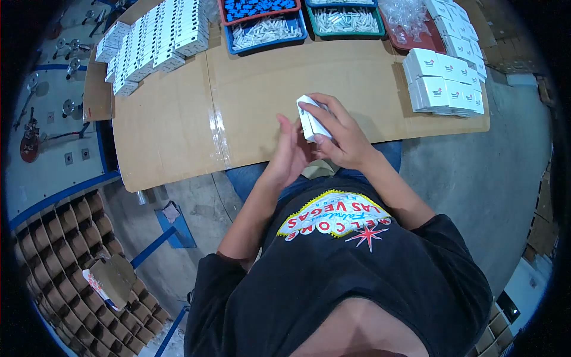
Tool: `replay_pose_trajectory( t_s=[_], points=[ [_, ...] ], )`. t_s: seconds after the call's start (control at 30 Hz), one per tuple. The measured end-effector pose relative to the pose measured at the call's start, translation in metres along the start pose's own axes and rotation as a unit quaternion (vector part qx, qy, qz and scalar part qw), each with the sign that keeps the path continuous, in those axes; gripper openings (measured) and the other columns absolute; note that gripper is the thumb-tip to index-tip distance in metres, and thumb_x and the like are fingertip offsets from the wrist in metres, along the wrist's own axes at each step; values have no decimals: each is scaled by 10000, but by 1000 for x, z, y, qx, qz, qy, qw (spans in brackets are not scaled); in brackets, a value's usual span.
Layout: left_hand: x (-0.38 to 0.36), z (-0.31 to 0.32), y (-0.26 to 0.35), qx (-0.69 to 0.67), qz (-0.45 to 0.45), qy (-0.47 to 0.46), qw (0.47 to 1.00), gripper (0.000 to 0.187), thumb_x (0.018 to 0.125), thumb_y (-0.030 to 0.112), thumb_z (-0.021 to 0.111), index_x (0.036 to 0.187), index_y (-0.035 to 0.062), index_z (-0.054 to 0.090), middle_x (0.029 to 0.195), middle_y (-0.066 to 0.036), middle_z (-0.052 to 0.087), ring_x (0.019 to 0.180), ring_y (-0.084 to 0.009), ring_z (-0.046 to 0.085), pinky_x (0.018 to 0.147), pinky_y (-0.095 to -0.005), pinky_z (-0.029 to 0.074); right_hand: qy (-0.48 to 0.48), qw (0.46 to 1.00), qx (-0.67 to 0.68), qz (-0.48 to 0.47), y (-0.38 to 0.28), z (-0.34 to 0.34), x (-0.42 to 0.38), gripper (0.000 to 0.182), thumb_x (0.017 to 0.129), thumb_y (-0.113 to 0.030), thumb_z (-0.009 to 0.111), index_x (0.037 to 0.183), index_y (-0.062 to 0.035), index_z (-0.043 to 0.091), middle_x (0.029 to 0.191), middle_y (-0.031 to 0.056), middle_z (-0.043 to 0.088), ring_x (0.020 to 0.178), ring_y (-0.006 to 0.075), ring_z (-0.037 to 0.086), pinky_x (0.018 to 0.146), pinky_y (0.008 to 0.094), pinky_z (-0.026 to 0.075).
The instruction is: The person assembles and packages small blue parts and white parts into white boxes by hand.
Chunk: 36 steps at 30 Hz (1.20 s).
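My right hand (345, 134) is wrapped round a small white box (307, 119), held tilted above the near edge of the cardboard-covered table (256, 113). Its fingers lie over the box's top and right side. Just left of the box is my left hand (288, 153), thumb raised and fingers apart, with the palm turned toward the box. Some of the left fingertips are hidden behind the box and the right hand.
Rows of white boxes (157, 44) stand at the back left, and stacked white boxes (437, 83) at the right. Between them sit a blue tray (266, 46) and a green tray (348, 34) of small white parts, blue pieces (256, 7), and clear plastic bags (407, 21).
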<state>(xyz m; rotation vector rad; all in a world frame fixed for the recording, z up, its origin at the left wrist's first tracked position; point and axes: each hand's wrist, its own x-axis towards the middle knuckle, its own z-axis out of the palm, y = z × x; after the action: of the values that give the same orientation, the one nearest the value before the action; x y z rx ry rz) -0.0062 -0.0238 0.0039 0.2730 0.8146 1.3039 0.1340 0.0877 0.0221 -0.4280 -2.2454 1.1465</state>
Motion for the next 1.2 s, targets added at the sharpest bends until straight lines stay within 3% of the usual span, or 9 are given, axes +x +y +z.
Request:
replay_pose_trajectory(
  t_s=[0.1,0.27,0.33,0.5,0.87,0.97,1.03,1.1,1.2],
  points=[
    [0,20,1,0,-31,48,998,678,1048,644,277,1472,131,407,1373,-85,545,1250,-227,572,1058,-415,475,2,999,-34,-30,10,12,-5,513,930,-258,622,1379,-18,563,1395,235,507,1242,404,538,1038,449,457],
    [5,25,-8,-19,9,82,996,594,1067,584,337,1440,134,438,1322,-76,560,1246,-221,560,1074,-427,451,15,997,-50,-61,21,12,-5,486,963,-304,620,1352,-15,586,1395,231,521,1250,401,541,1038,441,459],
    [6,23,-10,-35,23,72,997,564,1073,561,354,1426,131,448,1306,-72,566,1244,-213,555,1078,-433,443,31,998,59,-23,23,12,-8,461,1003,-320,589,1349,-15,588,1395,222,526,1264,382,541,1047,428,450],
    [12,10,-14,-95,6,41,995,548,1068,535,411,1430,126,451,1351,-58,545,1257,-184,531,1058,-404,428,61,995,85,-2,26,20,-12,430,1031,-311,554,1337,-12,595,1394,216,530,1276,360,541,1061,416,438],
    [17,4,-19,-108,7,47,993,475,1086,469,364,1392,126,487,1317,-79,583,1247,-206,555,1075,-435,422,42,993,113,18,29,20,-12,358,1033,-275,539,1285,-50,657,1415,219,505,1266,372,548,1075,419,429],
    [20,0,-24,-114,13,68,991,496,1080,472,362,1396,111,490,1314,-101,600,1233,-231,575,1056,-437,440,53,995,87,2,38,25,-15,377,1067,-301,480,1291,-41,637,1348,190,558,1223,319,575,1054,409,440],
    [19,-6,-25,-124,17,81,989,513,1075,475,362,1403,100,489,1314,-116,609,1217,-252,591,1039,-438,457,165,948,255,98,50,29,-15,440,1104,-367,379,1279,-39,614,1240,138,618,1152,239,596,1007,373,463],
    [13,-21,-17,-133,22,41,990,526,1061,509,361,1378,114,503,1284,-127,637,1097,-263,648,951,-424,503,200,948,216,120,59,0,-9,471,1109,-398,343,1272,-42,605,1196,114,632,1111,204,598,977,350,472],
    [10,-38,-14,-117,21,70,990,527,1063,486,323,1381,106,502,1255,-162,654,1023,-298,675,926,-432,521,243,934,179,192,60,-19,-2,501,1114,-430,311,1263,-47,597,1146,88,646,1051,161,603,938,313,481]
  ],
)
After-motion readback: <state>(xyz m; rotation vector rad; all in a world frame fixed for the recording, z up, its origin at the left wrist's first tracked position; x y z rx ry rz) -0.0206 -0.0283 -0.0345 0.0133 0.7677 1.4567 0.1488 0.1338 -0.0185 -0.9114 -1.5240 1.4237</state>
